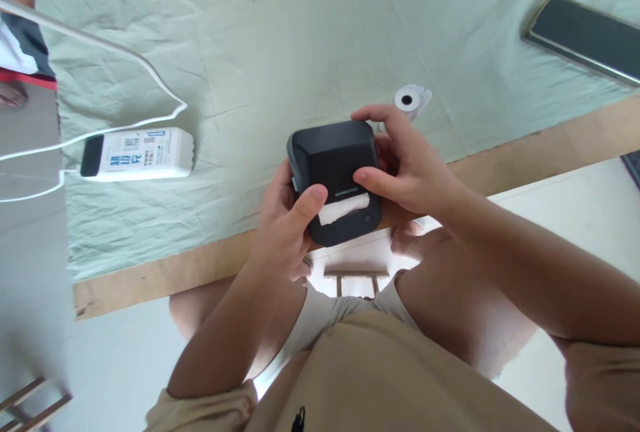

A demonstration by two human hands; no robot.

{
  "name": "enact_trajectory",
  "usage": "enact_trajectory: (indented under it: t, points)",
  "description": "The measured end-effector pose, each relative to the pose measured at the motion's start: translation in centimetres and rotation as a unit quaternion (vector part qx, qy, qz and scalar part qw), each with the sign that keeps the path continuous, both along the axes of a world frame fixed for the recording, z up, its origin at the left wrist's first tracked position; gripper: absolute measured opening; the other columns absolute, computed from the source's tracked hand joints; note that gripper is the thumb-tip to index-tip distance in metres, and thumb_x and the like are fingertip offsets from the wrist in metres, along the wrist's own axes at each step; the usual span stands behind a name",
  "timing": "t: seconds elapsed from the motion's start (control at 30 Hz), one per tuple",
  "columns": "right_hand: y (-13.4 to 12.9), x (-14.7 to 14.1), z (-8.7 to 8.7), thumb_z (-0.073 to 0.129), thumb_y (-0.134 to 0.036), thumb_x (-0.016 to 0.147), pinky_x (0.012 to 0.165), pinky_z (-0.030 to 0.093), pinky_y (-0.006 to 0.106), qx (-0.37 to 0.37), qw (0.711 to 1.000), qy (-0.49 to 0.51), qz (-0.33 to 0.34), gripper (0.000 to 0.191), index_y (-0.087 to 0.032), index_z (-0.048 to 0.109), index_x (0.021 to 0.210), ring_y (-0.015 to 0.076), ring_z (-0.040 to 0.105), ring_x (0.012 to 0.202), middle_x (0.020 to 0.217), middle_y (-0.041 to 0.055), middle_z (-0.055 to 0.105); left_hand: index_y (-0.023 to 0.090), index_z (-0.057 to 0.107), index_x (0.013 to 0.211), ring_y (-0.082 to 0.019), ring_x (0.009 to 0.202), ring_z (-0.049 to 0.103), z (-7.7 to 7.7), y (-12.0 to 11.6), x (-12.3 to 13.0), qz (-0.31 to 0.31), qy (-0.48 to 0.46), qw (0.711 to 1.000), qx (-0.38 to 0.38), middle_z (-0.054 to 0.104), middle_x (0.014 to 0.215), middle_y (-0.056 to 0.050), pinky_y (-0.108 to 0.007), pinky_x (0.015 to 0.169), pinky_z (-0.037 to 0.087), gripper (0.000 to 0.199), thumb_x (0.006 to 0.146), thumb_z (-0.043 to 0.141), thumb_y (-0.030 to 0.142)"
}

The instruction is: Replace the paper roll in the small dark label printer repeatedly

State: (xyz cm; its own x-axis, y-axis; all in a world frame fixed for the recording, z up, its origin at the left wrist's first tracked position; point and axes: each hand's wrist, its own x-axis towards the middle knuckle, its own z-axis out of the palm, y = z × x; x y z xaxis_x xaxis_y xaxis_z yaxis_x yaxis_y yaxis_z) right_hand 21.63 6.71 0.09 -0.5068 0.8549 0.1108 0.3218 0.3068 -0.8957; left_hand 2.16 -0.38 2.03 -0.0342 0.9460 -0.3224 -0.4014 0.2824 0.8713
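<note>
Black printer (334,155) sits gripped between left hand (284,219) and right hand (407,169), likely held from both sides for steadiness, its white paper (345,209) showing.

Probably a home: creased green cloth (280,45) over a wooden-edged desk (165,272), a bare foot (13,94) towards ten o'clock, pale floor (115,352) at eight o'clock
</note>
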Motion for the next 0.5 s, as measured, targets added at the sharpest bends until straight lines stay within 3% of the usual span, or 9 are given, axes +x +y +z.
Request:
enact_trajectory:
  t: [0.1,0.23,0.37,0.5]
  points:
    - [0.0,0.2,-0.1,0.059,-0.044,0.099,0.062,0.048,0.029,0.002,1.000,-0.003,0.013,0.058,-0.025,0.038,0.150,0.0148,0.060,0.068,0.087,-0.0017,0.066,0.027,0.072,0.114,-0.026,0.101,0.078,-0.3,0.2,0.3,0.011,-0.008,1.000,0.020,0.080,0.109,-0.005,-0.028,0.066,0.063,0.046,0.083,0.083,0.059]
    - [-0.3,0.2,0.0,0.059,-0.044,0.100,0.065,0.051,0.030,0.008,1.000,-0.003,0.019,0.061,-0.022,0.038,0.152,0.0158,0.064,0.073,0.090,0.0001,0.067,0.025,0.074,0.107,-0.030,0.128,0.071,-0.5,0.6,0.8,0.070,-0.018,0.997,0.003,0.080,0.117,-0.004,-0.037,0.092,0.066,0.041,0.093,0.068,0.064]
    - [-0.5,0.2,0.5,0.069,-0.043,0.092,0.064,0.052,0.028,0.006,0.999,0.034,0.033,0.072,-0.018,0.039,0.153,0.0144,0.061,0.070,0.083,-0.0037,0.060,0.024,0.074,0.091,-0.028,0.115,0.078,-0.3,0.8,1.0,0.122,-0.028,0.991,-0.052,0.082,0.094,-0.002,-0.036,0.087,0.068,0.039,0.091,0.071,0.063]
    - [-0.7,0.7,1.6,0.078,-0.039,0.082,0.059,0.051,0.026,-0.010,0.998,0.028,0.049,0.081,-0.021,0.040,0.152,0.0122,0.057,0.066,0.081,-0.0061,0.057,0.024,0.075,0.085,-0.025,0.098,0.081,-0.2,0.8,0.8,0.131,-0.034,0.988,-0.076,0.080,0.081,0.001,-0.038,0.084,0.069,0.035,0.092,0.073,0.058]
